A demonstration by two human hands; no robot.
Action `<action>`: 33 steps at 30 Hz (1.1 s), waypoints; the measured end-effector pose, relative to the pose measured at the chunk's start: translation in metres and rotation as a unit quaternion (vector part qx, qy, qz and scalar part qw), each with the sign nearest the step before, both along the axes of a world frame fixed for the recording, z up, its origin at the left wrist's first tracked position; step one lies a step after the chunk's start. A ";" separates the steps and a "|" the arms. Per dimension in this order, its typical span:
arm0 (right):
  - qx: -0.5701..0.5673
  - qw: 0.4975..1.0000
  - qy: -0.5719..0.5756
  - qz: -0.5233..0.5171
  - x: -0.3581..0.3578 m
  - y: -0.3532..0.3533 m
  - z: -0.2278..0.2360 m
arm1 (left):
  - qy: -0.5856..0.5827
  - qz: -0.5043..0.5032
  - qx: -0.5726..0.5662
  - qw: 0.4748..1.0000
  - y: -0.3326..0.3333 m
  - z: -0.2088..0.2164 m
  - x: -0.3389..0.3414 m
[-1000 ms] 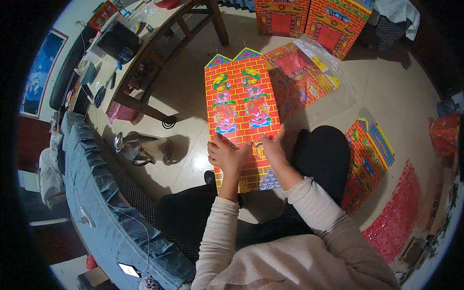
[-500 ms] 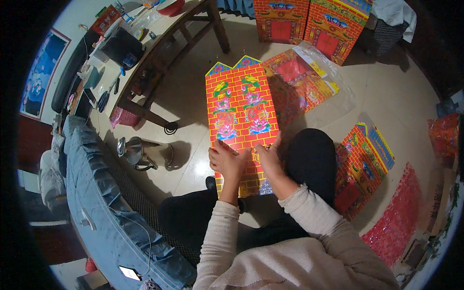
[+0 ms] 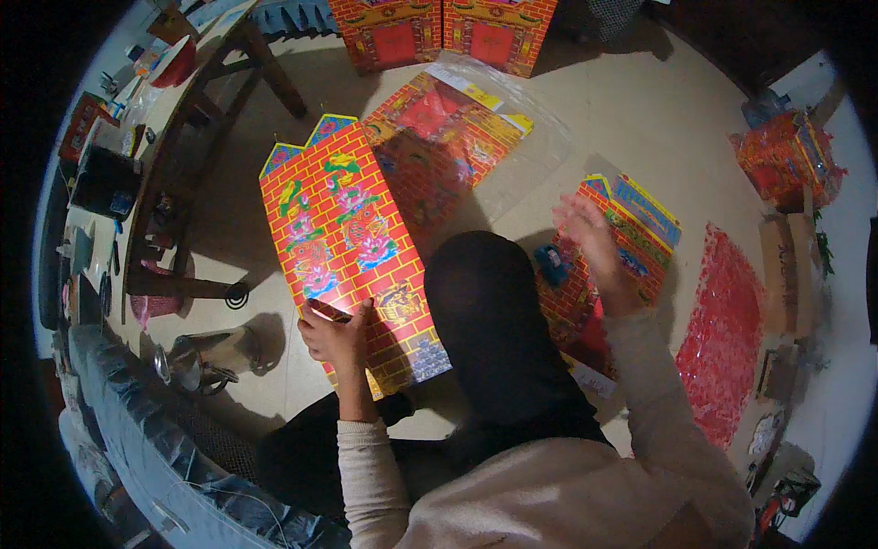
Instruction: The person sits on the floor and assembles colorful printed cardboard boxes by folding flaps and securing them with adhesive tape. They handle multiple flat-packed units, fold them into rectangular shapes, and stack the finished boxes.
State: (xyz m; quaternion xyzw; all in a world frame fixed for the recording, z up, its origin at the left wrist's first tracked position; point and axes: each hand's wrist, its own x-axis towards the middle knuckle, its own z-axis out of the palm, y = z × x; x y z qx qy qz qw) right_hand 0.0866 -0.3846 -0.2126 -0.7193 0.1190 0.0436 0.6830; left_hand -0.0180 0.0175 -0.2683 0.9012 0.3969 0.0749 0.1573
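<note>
My left hand (image 3: 337, 337) grips a tall red paper panel (image 3: 370, 261) near its lower left part. The panel has a yellow-lined brick print, lotus and fish pictures and a two-peaked top edge. It leans tilted left beside my raised knee. Off to the right, my right hand (image 3: 590, 229) is raised above a stack of brick-print panels (image 3: 640, 233) on the floor. Its fingers look apart and hold nothing I can see, though motion blurs them. A small dark blue thing (image 3: 551, 265) shows by the stack's left edge; its kind is unclear.
Printed panels in a clear plastic bag (image 3: 521, 151) lie ahead. Two standing brick-print boxes (image 3: 494, 41) are at the back. A metal kettle (image 3: 215, 355) and wooden table (image 3: 265, 69) stand left. Red plastic wrap (image 3: 722, 339) and a wrapped red bundle (image 3: 786, 160) lie right.
My right hand has let go of the panel and moved right to the stack. My left hand still holds the panel, now tilted more. The view has turned to the right.
</note>
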 end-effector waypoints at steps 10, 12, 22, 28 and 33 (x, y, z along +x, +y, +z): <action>-0.407 0.880 0.208 0.130 -0.066 -0.150 -0.301 | -0.020 -0.023 -0.023 0.999 0.001 -0.009 0.000; -0.323 0.925 0.174 0.100 -0.077 -0.171 -0.319 | -0.024 -0.038 -0.049 0.998 0.002 -0.006 0.000; -0.203 0.931 0.303 0.031 -0.061 -0.167 -0.366 | 0.002 -0.037 -0.051 0.998 0.006 0.006 -0.003; -0.382 0.892 0.242 -0.012 -0.093 -0.168 -0.353 | -0.002 -0.028 -0.041 0.999 0.011 0.005 -0.010; -0.254 0.917 0.306 -0.022 -0.093 -0.165 -0.339 | -0.009 -0.026 -0.016 0.999 0.011 0.003 -0.007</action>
